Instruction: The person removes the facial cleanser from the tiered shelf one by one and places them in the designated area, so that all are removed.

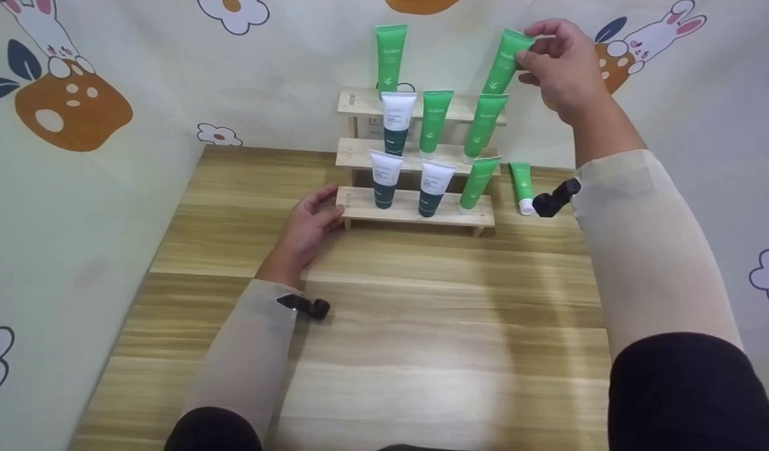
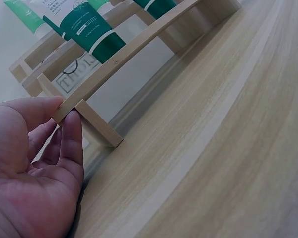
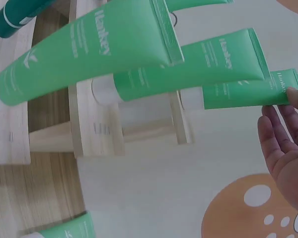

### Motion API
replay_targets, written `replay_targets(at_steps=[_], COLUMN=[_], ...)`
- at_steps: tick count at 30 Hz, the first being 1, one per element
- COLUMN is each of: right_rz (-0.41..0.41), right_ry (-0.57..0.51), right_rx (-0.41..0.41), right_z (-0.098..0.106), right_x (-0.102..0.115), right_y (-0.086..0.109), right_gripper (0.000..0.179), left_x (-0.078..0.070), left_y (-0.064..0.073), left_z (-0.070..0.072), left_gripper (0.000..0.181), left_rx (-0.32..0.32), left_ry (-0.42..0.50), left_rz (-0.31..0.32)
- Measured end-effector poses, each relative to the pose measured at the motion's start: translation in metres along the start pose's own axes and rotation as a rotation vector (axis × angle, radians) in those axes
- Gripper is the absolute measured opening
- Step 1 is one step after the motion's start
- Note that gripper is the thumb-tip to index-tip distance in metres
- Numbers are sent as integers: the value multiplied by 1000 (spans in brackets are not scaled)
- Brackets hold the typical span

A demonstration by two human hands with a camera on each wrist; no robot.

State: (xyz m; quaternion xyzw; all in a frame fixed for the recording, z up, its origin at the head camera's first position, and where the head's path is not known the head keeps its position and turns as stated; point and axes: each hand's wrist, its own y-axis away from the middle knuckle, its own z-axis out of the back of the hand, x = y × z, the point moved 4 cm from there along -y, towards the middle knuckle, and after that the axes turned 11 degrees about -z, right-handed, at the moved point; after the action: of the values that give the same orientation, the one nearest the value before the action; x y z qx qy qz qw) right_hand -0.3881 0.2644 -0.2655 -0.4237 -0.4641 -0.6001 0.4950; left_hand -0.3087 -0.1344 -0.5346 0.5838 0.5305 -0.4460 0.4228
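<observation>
Your left hand [image 1: 310, 224] pinches the rack [image 1: 406, 207] while your right hand [image 1: 566, 70] pinches a tilted tube [image 1: 505, 61], best straightened gently before release.

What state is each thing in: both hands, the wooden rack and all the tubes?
Wooden rack: standing, stocked
Left hand: pinching the lowest shelf
Right hand: pinching top-right green tube
Top-right green tube: tilted
Four other green tubes: standing cap-down
Three white-and-dark-green tubes: standing cap-down
Green tube right of rack: lying, cap on
</observation>
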Motion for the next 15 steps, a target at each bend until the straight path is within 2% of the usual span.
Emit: replay_targets(at_steps=[7,15], right_rz=[-11,0], right_ry=[-85,-182], right_rx=[-14,-2], right_z=[25,45], right_x=[-10,-20], right_y=[4,11], right_gripper=[43,41], left_x=[-2,-4], left_y=[0,2], left_z=[-2,-1], left_gripper=[60,60], left_rx=[-13,-12], left_ry=[-21,-29], left_rz=[4,-17])
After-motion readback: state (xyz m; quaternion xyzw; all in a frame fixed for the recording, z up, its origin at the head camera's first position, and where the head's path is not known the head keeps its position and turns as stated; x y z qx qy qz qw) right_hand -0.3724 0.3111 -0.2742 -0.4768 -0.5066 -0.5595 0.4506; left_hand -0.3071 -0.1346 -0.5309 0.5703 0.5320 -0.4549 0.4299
